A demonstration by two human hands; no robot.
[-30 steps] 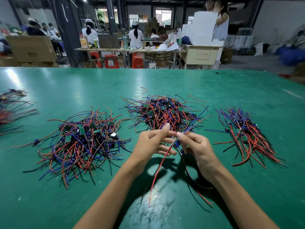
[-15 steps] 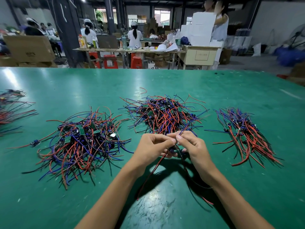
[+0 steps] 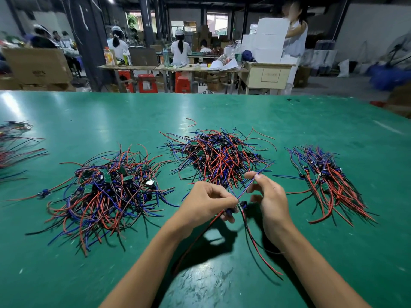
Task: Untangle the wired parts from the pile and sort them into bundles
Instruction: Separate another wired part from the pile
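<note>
Three heaps of wired parts lie on the green bench (image 3: 289, 121), with the edge of a fourth group (image 3: 15, 147) visible at the far left. The left pile (image 3: 106, 192) is a loose tangle of red, blue and black leads with small green boards among them. The centre pile (image 3: 218, 158) is a similar tangle, farther from the camera. The right bundle (image 3: 324, 181) lies well apart from the centre pile, and its leads run roughly parallel, fanning toward the near right.

Both hands are held above the bench, just in front of the centre pile. The left hand (image 3: 206, 203) has its fingers (image 3: 229, 216) curled, pinching a wired part (image 3: 231, 211) at its dark blue component end. From this point a red lead and a black lead hang down toward the near bench surface. The right hand (image 3: 269, 201) pinches a blue-violet lead (image 3: 249, 185) between thumb and forefinger; the remaining fingers are loosely curled. This lead runs straight and taut from the left hand's pinch up through the right hand's pinch, and its free end extends beyond toward the centre pile. A second dark component (image 3: 243, 204) hangs just beside the left hand, between the two hands; whether it is a separate part cannot be told.

One stray red lead (image 3: 191, 122) lies alone on the bench behind the centre pile.
</note>
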